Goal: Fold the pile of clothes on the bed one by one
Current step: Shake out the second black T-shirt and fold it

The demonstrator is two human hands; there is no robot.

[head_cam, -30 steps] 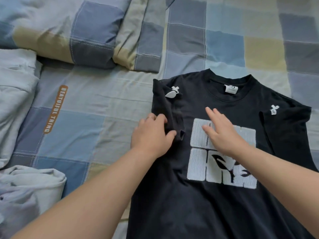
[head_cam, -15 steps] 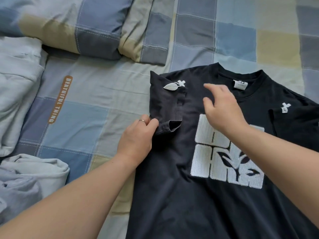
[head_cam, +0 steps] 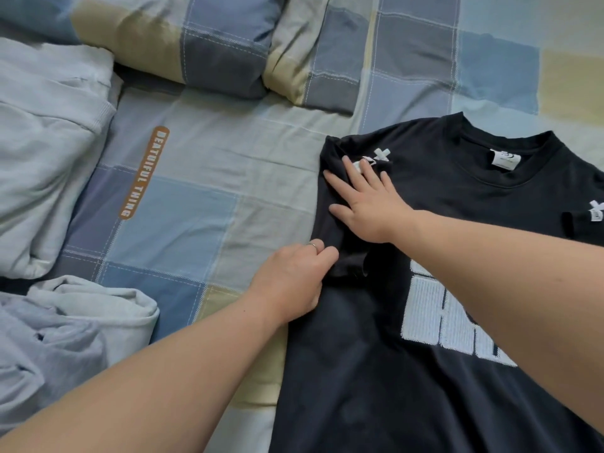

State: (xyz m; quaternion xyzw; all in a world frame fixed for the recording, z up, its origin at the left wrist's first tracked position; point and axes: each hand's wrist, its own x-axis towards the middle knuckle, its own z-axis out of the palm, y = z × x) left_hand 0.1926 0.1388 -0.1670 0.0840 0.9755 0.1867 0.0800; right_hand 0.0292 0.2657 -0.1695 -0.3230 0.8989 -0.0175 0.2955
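A black T-shirt (head_cam: 376, 371) with a white block print lies face up on the checked bed sheet (head_cam: 202, 204), neck toward the pillows. Its left sleeve is folded inward over the chest. My right hand (head_cam: 366, 204) lies flat on that folded sleeve with fingers spread, covering part of a small white mark. My left hand (head_cam: 294, 282) rests at the shirt's left edge, its fingers curled and pinching the sleeve hem. The right sleeve is folded in too, at the frame's right edge.
Light grey clothes (head_cam: 42, 152) lie at the left, and a crumpled grey-blue garment (head_cam: 65, 335) sits at the lower left. Checked pillows (head_cam: 209, 44) line the top. Bare sheet with an orange label lies between the grey clothes and the shirt.
My right hand moved left from above the print and came down flat on the folded left sleeve. My left hand stayed at the sleeve hem. The camera shifted left.
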